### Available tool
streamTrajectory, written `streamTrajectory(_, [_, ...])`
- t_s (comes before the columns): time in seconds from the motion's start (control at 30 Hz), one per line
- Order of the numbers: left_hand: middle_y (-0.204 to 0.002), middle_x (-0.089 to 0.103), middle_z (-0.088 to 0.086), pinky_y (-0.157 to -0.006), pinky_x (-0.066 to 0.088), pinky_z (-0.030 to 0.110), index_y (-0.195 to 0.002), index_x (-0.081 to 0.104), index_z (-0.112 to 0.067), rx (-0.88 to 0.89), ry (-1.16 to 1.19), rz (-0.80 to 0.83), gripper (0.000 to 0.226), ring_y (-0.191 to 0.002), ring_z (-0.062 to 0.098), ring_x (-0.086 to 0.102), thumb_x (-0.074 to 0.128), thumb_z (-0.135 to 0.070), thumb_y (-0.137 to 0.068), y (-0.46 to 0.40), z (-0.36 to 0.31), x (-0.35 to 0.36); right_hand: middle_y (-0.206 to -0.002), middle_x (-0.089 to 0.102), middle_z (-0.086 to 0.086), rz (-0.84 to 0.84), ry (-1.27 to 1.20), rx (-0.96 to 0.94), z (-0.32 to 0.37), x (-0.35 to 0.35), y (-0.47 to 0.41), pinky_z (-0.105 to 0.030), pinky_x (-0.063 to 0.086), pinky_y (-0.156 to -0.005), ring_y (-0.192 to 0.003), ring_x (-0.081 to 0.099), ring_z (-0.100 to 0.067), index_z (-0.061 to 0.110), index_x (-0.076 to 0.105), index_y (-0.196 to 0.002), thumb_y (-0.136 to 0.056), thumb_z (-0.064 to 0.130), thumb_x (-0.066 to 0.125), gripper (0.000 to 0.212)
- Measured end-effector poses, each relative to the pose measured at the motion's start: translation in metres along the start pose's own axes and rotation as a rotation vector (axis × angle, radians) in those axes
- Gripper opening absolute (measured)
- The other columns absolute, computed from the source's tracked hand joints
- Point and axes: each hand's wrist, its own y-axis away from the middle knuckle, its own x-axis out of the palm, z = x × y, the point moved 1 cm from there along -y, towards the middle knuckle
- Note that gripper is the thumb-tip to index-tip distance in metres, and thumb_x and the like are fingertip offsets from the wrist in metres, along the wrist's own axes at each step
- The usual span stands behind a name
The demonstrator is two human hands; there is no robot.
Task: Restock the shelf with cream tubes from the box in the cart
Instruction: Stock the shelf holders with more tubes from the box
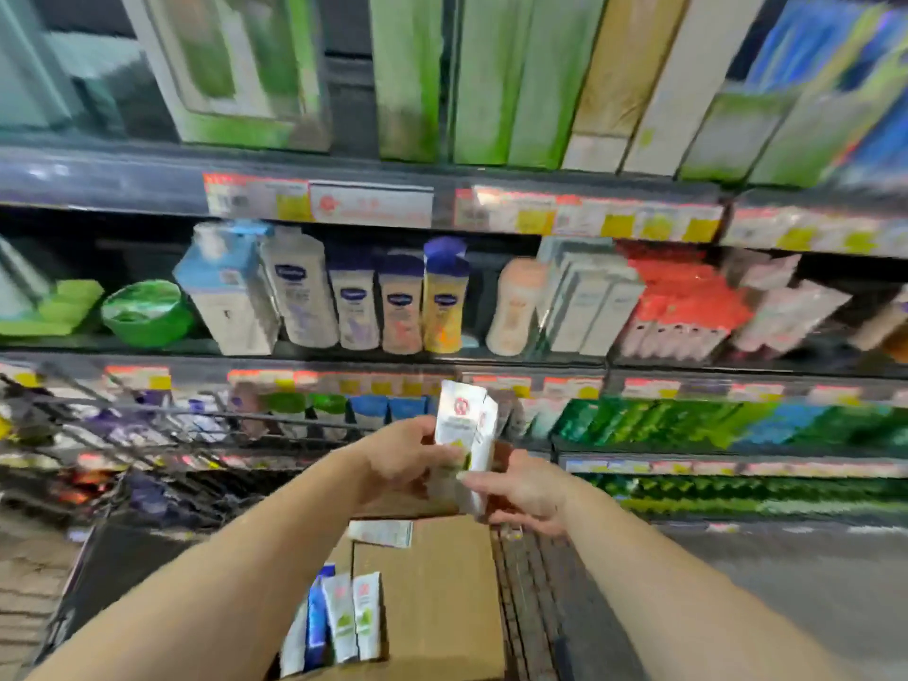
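Both my hands are raised in front of the shelves with white cream tubes [464,425] between them. My left hand [403,459] grips the tubes from the left, fingers curled round their lower half. My right hand [521,493] holds their bottom end from the right. Below, an open cardboard box [432,582] sits in the cart, with several more tubes [344,616] standing upright at its left side and one lying flat [381,533] at its far edge. The picture is blurred by motion.
Wire cart basket [172,435] reaches out to the left. The shelf [344,356] at eye level carries lotion bottles [398,302] and boxed creams [589,307]. Green and blue packs [737,420] fill the lower shelf on the right. Tall boxes [491,76] stand on the top shelf.
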Motion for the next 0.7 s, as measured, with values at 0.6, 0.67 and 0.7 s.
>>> streamTrajectory(0.6, [-0.099,0.073,-0.002,-0.076,0.056,0.034,-0.109,0.062,-0.022,0.296,-0.052,0.355,0.026,-0.086,0.013,0.070,0.060,-0.002,-0.093,-0.119,-0.304,0.421,-0.092,0.076,0.000,-0.477,-0.326,-0.407,-0.095,-0.421,0.300,-0.030,0.057,-0.062,-0.079,0.072,-0.015,0.012,0.058,-0.115,-0.096,0.002,0.055,0.021])
streamTrajectory(0.67, [-0.109,0.072,0.000,-0.090,0.055,0.045,-0.108,0.062,-0.027,0.319,-0.085,0.390,0.027,-0.099,0.020,0.069,0.062,-0.005,-0.093,-0.130,-0.332,0.459,-0.101,0.074,-0.001,-0.534,-0.339,-0.424,-0.103,-0.457,0.325,-0.034,0.058,-0.071,-0.089,0.072,-0.017,0.013,0.058,-0.119,-0.094,0.005,0.059,0.026])
streamTrajectory(0.7, [-0.109,0.072,0.000,-0.091,0.055,0.046,-0.107,0.062,-0.028,0.343,-0.106,0.407,0.028,-0.100,0.020,0.069,0.062,-0.005,-0.093,-0.135,-0.345,0.476,-0.105,0.073,-0.001,-0.570,-0.333,-0.432,-0.106,-0.473,0.336,-0.037,0.058,-0.079,-0.094,0.071,-0.019,0.015,0.058,-0.120,-0.093,0.007,0.062,0.028])
